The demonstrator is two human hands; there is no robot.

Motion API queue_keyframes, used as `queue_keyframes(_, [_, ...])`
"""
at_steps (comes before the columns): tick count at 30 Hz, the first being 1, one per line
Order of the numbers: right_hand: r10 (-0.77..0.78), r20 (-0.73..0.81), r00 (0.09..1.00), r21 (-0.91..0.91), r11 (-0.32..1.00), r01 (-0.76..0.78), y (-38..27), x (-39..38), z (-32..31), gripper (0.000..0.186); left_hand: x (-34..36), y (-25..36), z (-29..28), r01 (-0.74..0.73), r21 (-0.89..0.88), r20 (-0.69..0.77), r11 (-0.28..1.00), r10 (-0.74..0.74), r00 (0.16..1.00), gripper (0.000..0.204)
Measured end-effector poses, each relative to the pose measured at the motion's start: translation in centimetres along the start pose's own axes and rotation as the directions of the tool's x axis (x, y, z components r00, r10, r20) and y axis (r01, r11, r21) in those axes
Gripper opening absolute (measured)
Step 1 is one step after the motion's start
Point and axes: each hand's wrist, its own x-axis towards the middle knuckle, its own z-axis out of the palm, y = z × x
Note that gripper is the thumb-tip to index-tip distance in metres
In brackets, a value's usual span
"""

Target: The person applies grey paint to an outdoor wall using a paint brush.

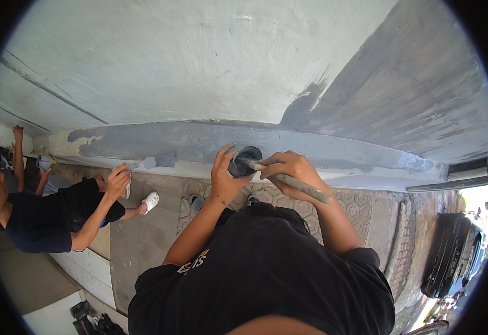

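My left hand (225,177) is wrapped round a dark cup (246,155) smeared with grey. In my right hand (293,168) is a paintbrush (305,188) with a long, worn handle. Its far end reaches into the cup, so the bristles are hidden. Both hands are close together in front of a low ledge (193,146) coated partly in grey paint. Above the ledge rises a pale wall (199,61), and a darker grey painted area (400,84) covers its right side.
On the left a co-worker (48,215) in dark clothes holds a paintbrush (157,161) against the ledge. Another person's hand (44,174) is behind, by a small container. Patterned paving (350,206) lies below the ledge. A dark car (450,254) stands at the right.
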Motion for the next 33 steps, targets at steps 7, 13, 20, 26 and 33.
queue_keyframes(7, [0.169,-0.267,0.949,0.109,0.984,-0.145,2.7,-1.9,-3.9,0.014,0.1,-4.2,0.9,0.110,-0.011,-0.031,0.994,-0.111,0.993,0.073])
queue_keyframes(13, [0.251,-0.155,0.956,-0.271,0.919,-0.285,12.8,-4.2,-2.6,0.022,0.2,-5.2,0.3,0.145,0.013,-0.026,0.989,-0.145,0.989,0.073])
queue_keyframes(20, [0.113,-0.227,0.967,-0.412,0.889,-0.200,11.6,-2.2,-9.5,0.029,0.1,-5.3,-0.2,0.171,0.006,-0.018,0.985,-0.170,0.985,0.072])
queue_keyframes(26, [-0.328,-0.387,0.862,-0.656,0.754,-0.008,-1.7,-1.1,-19.4,0.017,0.4,-4.6,0.4,0.181,0.019,0.007,0.983,-0.182,0.983,0.073])
queue_keyframes(33, [-0.517,-0.244,0.821,-0.883,0.468,0.032,5.8,-1.6,-11.5,0.010,-0.6,-4.3,1.4,0.185,-0.029,0.035,0.982,-0.184,0.982,0.074])
